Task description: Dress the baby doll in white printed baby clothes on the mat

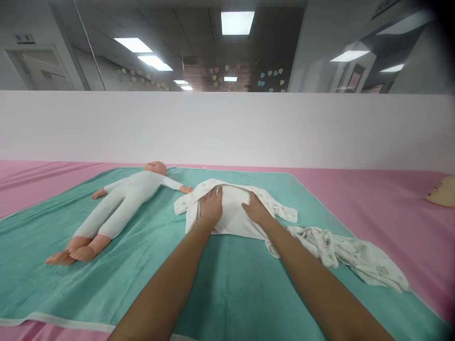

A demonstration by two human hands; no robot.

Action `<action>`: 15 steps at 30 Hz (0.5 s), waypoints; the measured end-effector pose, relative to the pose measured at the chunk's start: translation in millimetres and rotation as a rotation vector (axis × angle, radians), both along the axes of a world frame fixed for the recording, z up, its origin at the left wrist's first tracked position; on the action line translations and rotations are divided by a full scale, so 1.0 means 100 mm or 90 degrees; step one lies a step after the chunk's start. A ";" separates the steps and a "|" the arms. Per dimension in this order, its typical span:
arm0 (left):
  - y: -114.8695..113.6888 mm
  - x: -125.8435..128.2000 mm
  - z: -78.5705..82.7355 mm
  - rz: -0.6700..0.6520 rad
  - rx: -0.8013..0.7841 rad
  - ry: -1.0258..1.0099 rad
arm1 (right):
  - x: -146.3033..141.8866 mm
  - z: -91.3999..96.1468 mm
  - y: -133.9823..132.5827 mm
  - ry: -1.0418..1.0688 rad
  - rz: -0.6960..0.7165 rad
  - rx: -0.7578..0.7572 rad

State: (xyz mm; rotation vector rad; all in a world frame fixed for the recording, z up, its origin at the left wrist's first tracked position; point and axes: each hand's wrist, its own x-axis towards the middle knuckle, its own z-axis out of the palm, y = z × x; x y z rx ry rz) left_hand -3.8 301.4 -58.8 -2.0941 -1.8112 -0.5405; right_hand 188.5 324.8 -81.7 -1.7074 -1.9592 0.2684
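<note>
A small white baby shirt point(234, 210) with a faint print and long sleeves lies spread on the turquoise blanket point(234, 284), its front opened out so the plain inside shows. Flat on the left part of that inside rests my left hand point(212, 207), fingers stretched toward the collar edge. My right hand point(255, 209) touches the right side of the shirt, thumb apart from the fingers; the opened flap partly covers its fingertips. Left of the shirt, a baby doll point(131, 196) in a white body suit lies on its back, one hand close to the shirt's sleeve.
Crumpled printed baby clothing point(341, 251) lies to the right, beyond my right forearm. Pink cloth point(355, 199) shows around the blanket. A low white wall point(227, 128) runs behind, with a large glass or mirror surface above. A beige object point(442, 192) sits at the far right edge.
</note>
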 end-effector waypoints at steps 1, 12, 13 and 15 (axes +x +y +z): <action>0.01 0.00 -0.02 0.000 -0.015 -0.007 | 0.00 -0.02 0.01 -0.004 0.001 -0.016; 0.07 -0.04 -0.08 -0.037 -0.140 -0.032 | 0.07 0.00 0.08 -0.036 0.074 -0.141; 0.08 -0.05 -0.09 -0.043 -0.153 -0.033 | 0.07 0.01 0.08 -0.041 0.076 -0.147; 0.09 -0.06 -0.11 -0.049 -0.160 -0.030 | 0.07 0.02 0.09 -0.055 0.078 -0.157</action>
